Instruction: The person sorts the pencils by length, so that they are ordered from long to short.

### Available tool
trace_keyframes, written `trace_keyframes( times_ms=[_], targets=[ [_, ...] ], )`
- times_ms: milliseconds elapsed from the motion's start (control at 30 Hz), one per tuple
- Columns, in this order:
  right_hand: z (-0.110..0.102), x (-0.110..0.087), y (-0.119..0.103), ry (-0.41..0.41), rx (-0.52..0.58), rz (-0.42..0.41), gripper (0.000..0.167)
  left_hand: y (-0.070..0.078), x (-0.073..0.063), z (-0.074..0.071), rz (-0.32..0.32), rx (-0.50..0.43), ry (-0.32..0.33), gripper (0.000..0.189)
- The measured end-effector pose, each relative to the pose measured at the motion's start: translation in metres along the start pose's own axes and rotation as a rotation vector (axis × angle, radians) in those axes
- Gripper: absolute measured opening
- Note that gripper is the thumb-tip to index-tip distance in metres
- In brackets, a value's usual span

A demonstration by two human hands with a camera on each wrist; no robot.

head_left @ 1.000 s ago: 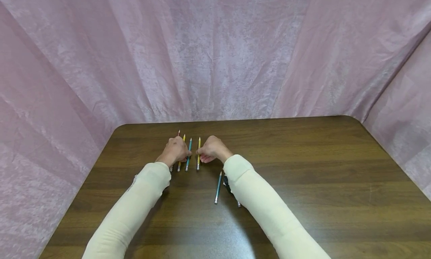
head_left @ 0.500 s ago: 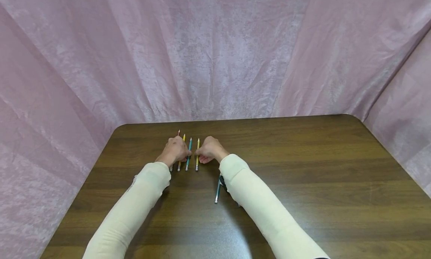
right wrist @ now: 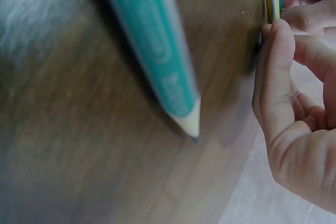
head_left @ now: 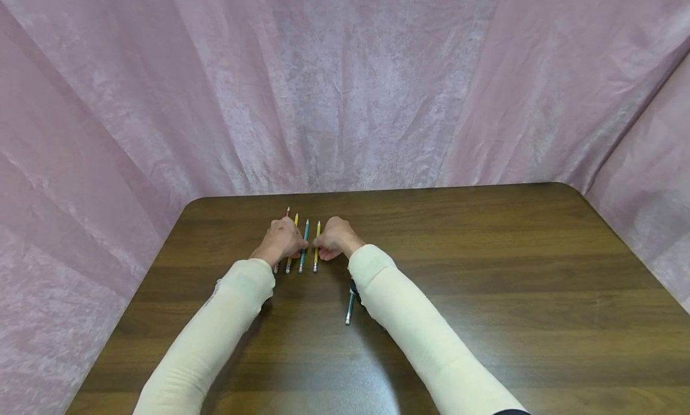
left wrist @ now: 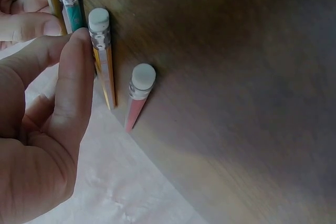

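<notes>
My left hand (head_left: 281, 238) pinches a teal pencil (head_left: 306, 229), tip pointing to the back of the table. Just right of it, my right hand (head_left: 335, 238) pinches a yellow pencil (head_left: 318, 229) between thumb and fingers, nearly parallel to the teal one with a narrow gap. Under and left of the left hand lie another yellow pencil (left wrist: 105, 72) and a red pencil (left wrist: 138, 100), both partly covered in the head view. Their white erasers face the front. The left wrist view has both thumbs close together at the two pinched pencils.
Nearer the front, a second teal pencil (head_left: 350, 310) lies partly beneath the right forearm; the right wrist view shows its sharpened end large. The brown wooden table (head_left: 485, 271) has a back edge meeting a pink velvet curtain (head_left: 345, 91).
My right hand has slid slightly left with the yellow pencil, narrowing the gap to the teal pencil. The right sleeve now covers more of the front teal pencil. The left hand has barely moved.
</notes>
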State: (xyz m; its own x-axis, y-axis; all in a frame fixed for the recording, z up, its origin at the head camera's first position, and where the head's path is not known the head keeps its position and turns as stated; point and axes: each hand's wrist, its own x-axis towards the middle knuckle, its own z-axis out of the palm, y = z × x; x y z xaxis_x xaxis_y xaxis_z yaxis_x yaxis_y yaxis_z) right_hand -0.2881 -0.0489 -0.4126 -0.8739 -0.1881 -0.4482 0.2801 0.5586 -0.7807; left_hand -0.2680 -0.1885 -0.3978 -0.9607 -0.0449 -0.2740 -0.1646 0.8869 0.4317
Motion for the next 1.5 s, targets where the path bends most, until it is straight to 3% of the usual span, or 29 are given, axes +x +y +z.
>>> trace_keyframes(
  times_ms=[1067,1500],
  targets=[
    [0.0072,0.0027,-0.0004,0.032,0.021,0.028,0.021,-0.0001,-0.0002,-0.0001,-0.009,-0.037,-0.017,0.019],
    [0.0073,-0.0016,-0.0017,0.029,0.034,0.02,0.022,-0.0001,-0.0025,0.0001,0.0,-0.025,0.009,0.017]
  ],
)
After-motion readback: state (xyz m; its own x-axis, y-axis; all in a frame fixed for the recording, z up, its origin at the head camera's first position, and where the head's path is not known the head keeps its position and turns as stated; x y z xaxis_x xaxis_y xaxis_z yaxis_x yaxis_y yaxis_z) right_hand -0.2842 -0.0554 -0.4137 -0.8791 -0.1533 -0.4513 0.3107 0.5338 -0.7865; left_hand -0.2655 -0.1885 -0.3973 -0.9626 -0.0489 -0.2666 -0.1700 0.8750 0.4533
